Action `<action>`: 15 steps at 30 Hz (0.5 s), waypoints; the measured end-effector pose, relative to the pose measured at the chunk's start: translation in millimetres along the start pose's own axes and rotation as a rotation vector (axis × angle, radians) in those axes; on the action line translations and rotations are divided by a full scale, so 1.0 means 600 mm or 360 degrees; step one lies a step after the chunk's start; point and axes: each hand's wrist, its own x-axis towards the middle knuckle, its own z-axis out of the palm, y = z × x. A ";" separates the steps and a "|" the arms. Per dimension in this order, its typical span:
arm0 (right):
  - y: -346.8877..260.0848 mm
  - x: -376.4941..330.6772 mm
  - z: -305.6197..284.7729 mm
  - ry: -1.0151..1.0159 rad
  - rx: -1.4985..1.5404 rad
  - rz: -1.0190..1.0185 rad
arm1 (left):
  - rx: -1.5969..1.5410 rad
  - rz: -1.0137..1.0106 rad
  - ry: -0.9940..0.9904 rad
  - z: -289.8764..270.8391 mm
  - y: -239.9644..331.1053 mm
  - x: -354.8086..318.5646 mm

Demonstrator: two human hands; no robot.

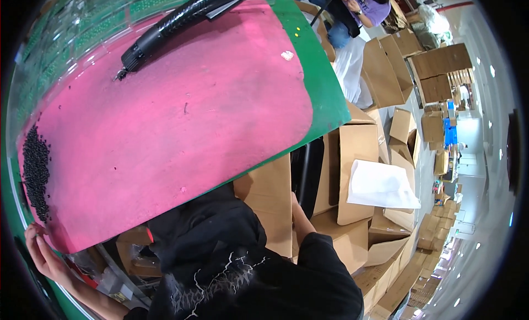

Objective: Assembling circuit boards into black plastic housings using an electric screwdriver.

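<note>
My left hand (45, 257) rests at the near left corner of the pink mat (182, 132), its fingers stretched out and holding nothing. Just beyond those fingers lies a heap of small black screws (36, 171). My right hand (295, 203) reaches down into an open cardboard box (270, 196) beside the table. A box flap hides most of that hand, so its fingers do not show. Close to it inside the box stands a glossy black part (308, 174). Across the far side of the mat lies a black electric screwdriver (176, 30), its bit pointing left and towards me.
Clear plastic trays with green circuit boards (99, 30) line the far left of the green table (325, 94). White sheet material (380, 183) drapes over a box flap at right. More cartons (386, 66) crowd the floor, and another person (363, 11) sits at the far right.
</note>
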 end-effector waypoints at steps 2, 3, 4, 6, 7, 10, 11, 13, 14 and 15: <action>-0.014 -0.052 -0.071 0.0049 0.0004 -0.0073 | -0.0069 -0.0054 0.0082 0.013 -0.009 -0.004; -0.031 -0.074 -0.087 0.0078 0.0006 -0.0105 | -0.0178 0.0020 -0.0005 0.013 -0.016 -0.003; -0.069 -0.107 -0.066 0.0189 -0.0104 -0.0194 | -0.0187 0.0114 -0.0074 -0.009 -0.007 -0.005; -0.124 -0.167 -0.098 0.0627 -0.0311 -0.0416 | -0.0236 0.0169 -0.0079 -0.013 0.005 -0.002; -0.124 -0.189 -0.142 0.0935 -0.0415 -0.0527 | -0.0336 0.0217 -0.0106 0.014 0.009 0.000; -0.189 -0.272 -0.196 0.1103 -0.0299 -0.0456 | -0.0435 0.0335 -0.0227 0.070 0.053 0.010; -0.256 -0.315 -0.177 0.1144 -0.0339 -0.0484 | -0.0462 0.0423 -0.0277 0.073 0.072 0.016; -0.316 -0.383 -0.212 0.1161 -0.0238 -0.0438 | -0.0553 0.0532 -0.0336 0.107 0.110 0.023; -0.331 -0.409 -0.227 0.1126 -0.0063 -0.0434 | -0.0694 0.0527 -0.0343 0.133 0.128 0.015; -0.354 -0.431 -0.227 0.1067 0.0116 -0.0443 | -0.0814 0.0528 -0.0338 0.154 0.150 0.007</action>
